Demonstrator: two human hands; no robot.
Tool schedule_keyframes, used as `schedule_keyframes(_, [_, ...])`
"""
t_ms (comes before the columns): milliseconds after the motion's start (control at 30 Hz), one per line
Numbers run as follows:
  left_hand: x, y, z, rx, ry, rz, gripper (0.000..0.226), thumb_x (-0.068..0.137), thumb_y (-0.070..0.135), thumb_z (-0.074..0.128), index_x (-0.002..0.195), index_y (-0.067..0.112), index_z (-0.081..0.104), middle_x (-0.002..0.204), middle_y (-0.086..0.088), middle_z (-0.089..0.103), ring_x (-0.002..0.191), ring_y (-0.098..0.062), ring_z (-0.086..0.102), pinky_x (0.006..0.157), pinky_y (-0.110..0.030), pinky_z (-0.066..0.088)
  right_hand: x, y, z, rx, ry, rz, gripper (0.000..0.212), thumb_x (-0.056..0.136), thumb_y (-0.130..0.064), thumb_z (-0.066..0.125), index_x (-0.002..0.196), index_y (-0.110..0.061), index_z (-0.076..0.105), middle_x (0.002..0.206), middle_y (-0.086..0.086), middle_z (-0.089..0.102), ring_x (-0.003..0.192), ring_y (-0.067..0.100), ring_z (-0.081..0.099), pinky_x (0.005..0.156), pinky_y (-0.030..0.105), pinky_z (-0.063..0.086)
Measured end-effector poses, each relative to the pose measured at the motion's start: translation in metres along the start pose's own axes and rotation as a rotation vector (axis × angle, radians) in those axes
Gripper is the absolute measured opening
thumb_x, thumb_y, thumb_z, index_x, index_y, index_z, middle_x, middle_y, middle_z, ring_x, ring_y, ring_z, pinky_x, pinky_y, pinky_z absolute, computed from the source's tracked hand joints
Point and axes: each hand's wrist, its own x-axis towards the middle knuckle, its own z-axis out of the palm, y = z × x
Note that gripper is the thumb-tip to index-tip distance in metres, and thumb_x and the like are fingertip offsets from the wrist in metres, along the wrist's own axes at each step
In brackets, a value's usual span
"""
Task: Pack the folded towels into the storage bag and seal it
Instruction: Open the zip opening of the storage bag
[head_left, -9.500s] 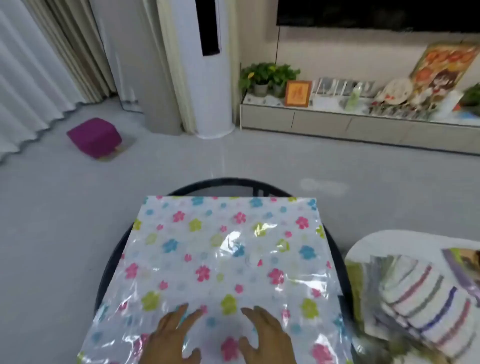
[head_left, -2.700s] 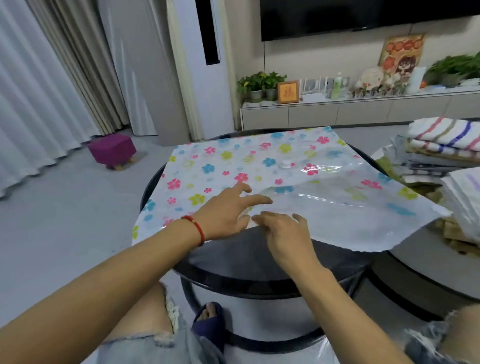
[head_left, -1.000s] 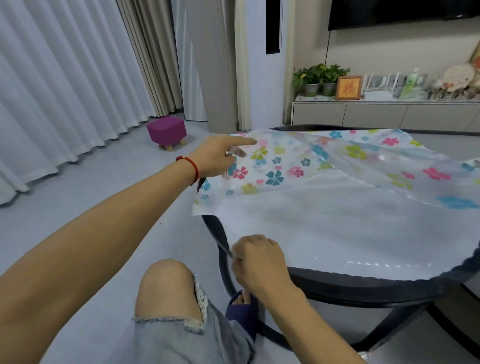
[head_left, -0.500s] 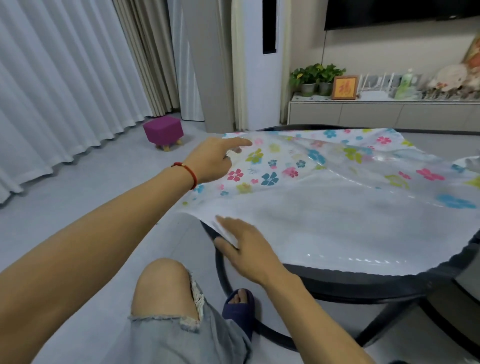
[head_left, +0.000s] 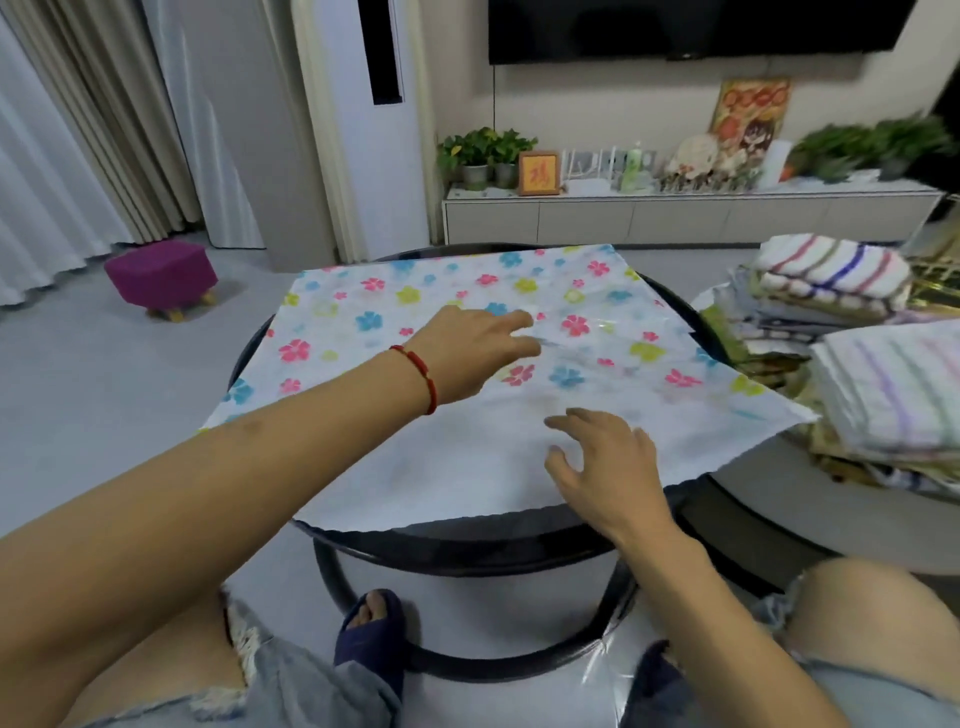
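The flowered storage bag (head_left: 467, 322) lay flat across the round bench (head_left: 467, 551). The left hand (head_left: 472, 348) pressed its middle, fingers spread; the right hand (head_left: 608, 467) hovered open over its near edge. Folded towels (head_left: 831, 270) sat at three o'clock.

Storage bag (head_left: 467, 457): translucent plastic, printed with pink, blue and yellow-green flowers on its far half, plain white on its near half. Lies flat and empty, spread across the round black desk (head_left: 467, 551), corners overhanging the rim.

Folded towels (head_left: 831, 270): white with coloured stripes, stacked in piles just right of the bag, outside it.
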Motion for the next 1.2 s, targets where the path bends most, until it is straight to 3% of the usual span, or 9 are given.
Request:
schedule_keyframes(133, [0.03, -0.014, -0.006, -0.048, -0.004, -0.027, 0.069, 0.083, -0.003, 0.063, 0.139, 0.034, 0.046, 0.147, 0.0, 0.045, 0.1, -0.03, 0.063, 0.052, -0.03, 0.042, -0.001, 0.048, 0.009, -0.271, -0.316, 0.1, 0.059, 0.094, -0.075, 0.027, 0.149, -0.053, 0.024, 0.165, -0.002, 0.017, 0.153, 0.036, 0.006, 0.112, 0.076, 0.008])
schedule_keyframes(367, [0.047, -0.042, -0.02, -0.078, 0.005, -0.213, 0.07, 0.083, -0.002, 0.056, 0.142, 0.034, 0.043, 0.141, 0.001, 0.05, 0.113, -0.032, 0.059, 0.075, -0.046, 0.056, 0.05, 0.076, -0.006, -0.206, -0.426, -0.039, 0.062, 0.094, -0.07, 0.038, 0.153, -0.056, 0.026, 0.171, -0.007, 0.014, 0.158, 0.026, 0.002, 0.116, 0.073, -0.004])
schedule_keyframes(600, [0.053, -0.036, -0.016, -0.251, -0.055, -0.345, 0.064, 0.084, 0.008, 0.053, 0.142, 0.036, 0.044, 0.14, -0.002, 0.054, 0.118, -0.03, 0.055, 0.081, -0.043, 0.054, 0.048, 0.08, -0.019, -0.219, -0.37, -0.138, 0.056, 0.099, -0.054, 0.047, 0.154, -0.045, 0.038, 0.169, -0.003, 0.026, 0.158, 0.023, 0.014, 0.123, 0.064, 0.001])
schedule_keyframes(700, [0.059, -0.023, -0.009, -0.344, -0.045, -0.391, 0.051, 0.088, 0.024, 0.054, 0.137, 0.039, 0.049, 0.136, -0.002, 0.058, 0.115, -0.029, 0.057, 0.084, -0.044, 0.054, 0.036, 0.088, -0.042, -0.045, -0.125, -0.135, 0.041, 0.099, -0.036, 0.057, 0.139, -0.031, 0.063, 0.151, -0.001, 0.056, 0.142, 0.021, 0.046, 0.119, 0.049, 0.033])
schedule_keyframes(767, [0.063, -0.017, -0.007, -0.382, -0.036, -0.418, 0.047, 0.089, 0.033, 0.055, 0.135, 0.04, 0.05, 0.132, 0.0, 0.061, 0.115, -0.028, 0.057, 0.084, -0.042, 0.054, 0.033, 0.102, -0.068, -0.011, 0.113, -0.067, 0.031, 0.096, -0.027, 0.061, 0.123, -0.024, 0.074, 0.127, -0.002, 0.073, 0.118, 0.022, 0.063, 0.101, 0.041, 0.051])
schedule_keyframes(867, [0.07, -0.01, -0.006, -0.415, -0.015, -0.455, 0.046, 0.088, 0.035, 0.056, 0.134, 0.04, 0.052, 0.128, 0.002, 0.064, 0.112, -0.028, 0.058, 0.083, -0.041, 0.052, 0.03, 0.137, -0.115, -0.072, 0.362, 0.122, 0.02, 0.091, -0.019, 0.062, 0.102, -0.018, 0.079, 0.101, 0.004, 0.077, 0.094, 0.027, 0.068, 0.08, 0.042, 0.057])
schedule_keyframes(967, [0.078, -0.004, -0.006, -0.447, -0.018, -0.476, 0.047, 0.088, 0.036, 0.058, 0.134, 0.039, 0.053, 0.127, 0.0, 0.064, 0.111, -0.029, 0.058, 0.08, -0.04, 0.051, 0.029, 0.187, -0.161, -0.274, 0.494, 0.328, 0.022, 0.094, -0.013, 0.061, 0.104, -0.017, 0.08, 0.111, 0.012, 0.074, 0.105, 0.035, 0.064, 0.088, 0.049, 0.053])
schedule_keyframes(1100, [0.084, 0.0, -0.007, -0.483, -0.035, -0.489, 0.048, 0.087, 0.035, 0.06, 0.135, 0.037, 0.053, 0.129, 0.0, 0.064, 0.099, -0.028, 0.061, 0.08, -0.039, 0.055, 0.032, 0.25, -0.191, -0.354, 0.324, 0.653, 0.031, 0.103, -0.016, 0.053, 0.127, -0.028, 0.069, 0.148, 0.016, 0.048, 0.14, 0.038, 0.038, 0.111, 0.056, 0.034])
schedule_keyframes(1200, [0.086, 0.001, -0.006, -0.493, -0.03, -0.492, 0.048, 0.087, 0.035, 0.06, 0.134, 0.036, 0.054, 0.129, -0.001, 0.064, 0.086, -0.025, 0.06, 0.082, -0.041, 0.056, 0.032, 0.273, -0.198, -0.234, 0.163, 0.762, 0.031, 0.101, -0.033, 0.058, 0.133, -0.035, 0.057, 0.147, 0.022, 0.041, 0.139, 0.045, 0.035, 0.114, 0.059, 0.032])
